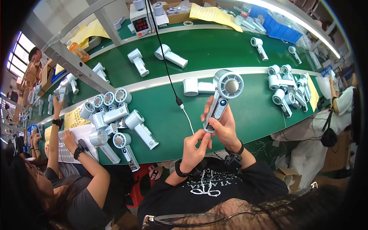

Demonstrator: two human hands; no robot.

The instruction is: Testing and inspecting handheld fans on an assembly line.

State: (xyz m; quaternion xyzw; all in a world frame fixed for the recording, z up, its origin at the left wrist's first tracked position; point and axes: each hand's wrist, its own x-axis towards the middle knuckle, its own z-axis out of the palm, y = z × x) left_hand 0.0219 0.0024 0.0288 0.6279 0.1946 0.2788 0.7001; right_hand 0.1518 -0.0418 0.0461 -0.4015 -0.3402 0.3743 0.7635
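Observation:
A light-blue handheld fan is held upright by its handle in my right hand, the round head pointing up. The lower front of the handle is uncovered and shows dark inner parts under the thumb. At the handle's bottom end, my left hand is closed in a pinch on the end of a white cable; the plug itself is hidden by the fingers. Just behind the held fan, another handheld fan lies on its side on the green table.
To the left lies a heap of fans, to the right another pile of fans. Several fans rest on the conveyor belt beyond a metal rail. A power supply stands at the back. On the left, a co-worker's arm reaches over paper sheets.

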